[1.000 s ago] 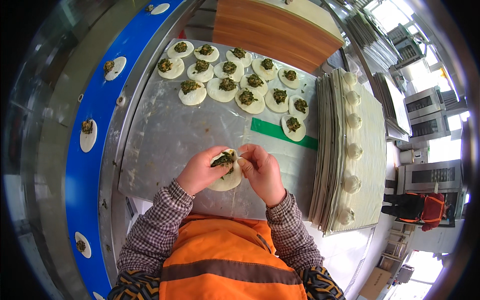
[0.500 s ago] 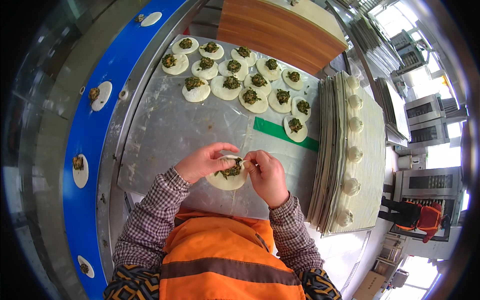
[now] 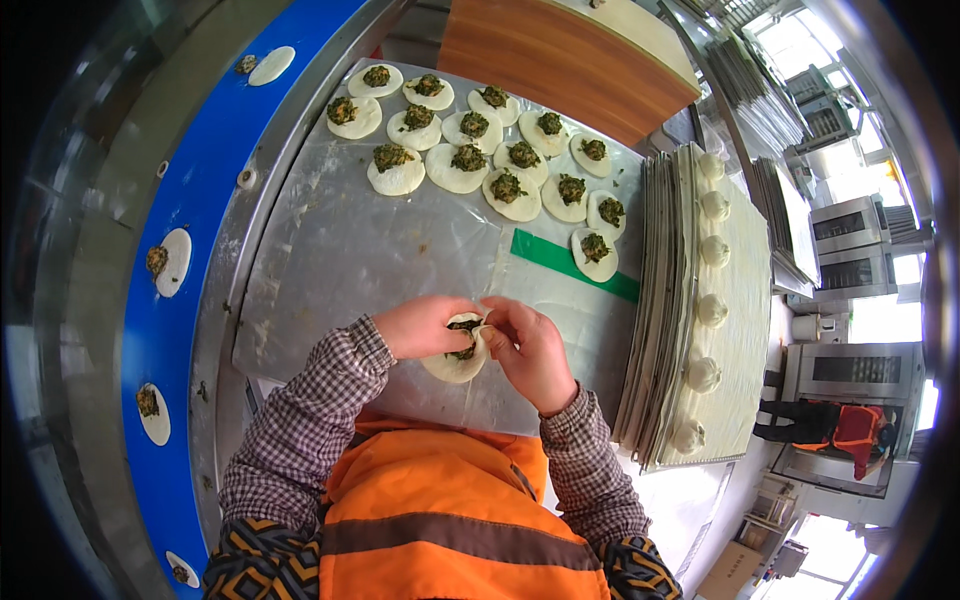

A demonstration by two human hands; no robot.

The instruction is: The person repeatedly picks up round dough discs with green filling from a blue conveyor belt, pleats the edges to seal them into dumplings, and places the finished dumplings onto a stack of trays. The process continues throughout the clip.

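Observation:
Between my hands is a round dough wrapper (image 3: 452, 369) with dark green chopped filling (image 3: 463, 338) in it, held just above the metal table. My right hand (image 3: 532, 352) pinches a gathered fold at the wrapper's right edge between thumb and fingertips. On the other side, my left hand (image 3: 425, 326) is closed over the far left edge, its thumb laid across the filling; some of its fingertips are hidden. Beyond both hands, several flat wrappers topped with filling (image 3: 457, 178) lie in rows, the closest one (image 3: 596, 254) beside a green strip (image 3: 540, 256).
Stacked trays (image 3: 735, 400) stand at the right, the top one bearing a line of closed buns (image 3: 712, 310). Along the left runs a blue conveyor belt (image 3: 165, 345) carrying dough rounds with filling. A wooden box (image 3: 560, 65) stands behind the table. Far right, a person (image 3: 850, 430) bends at an oven.
My left hand has closed further over the wrapper and its thumb has moved in over the filling. The wrapper looks more gathered. Rounds on the blue belt have slid nearer.

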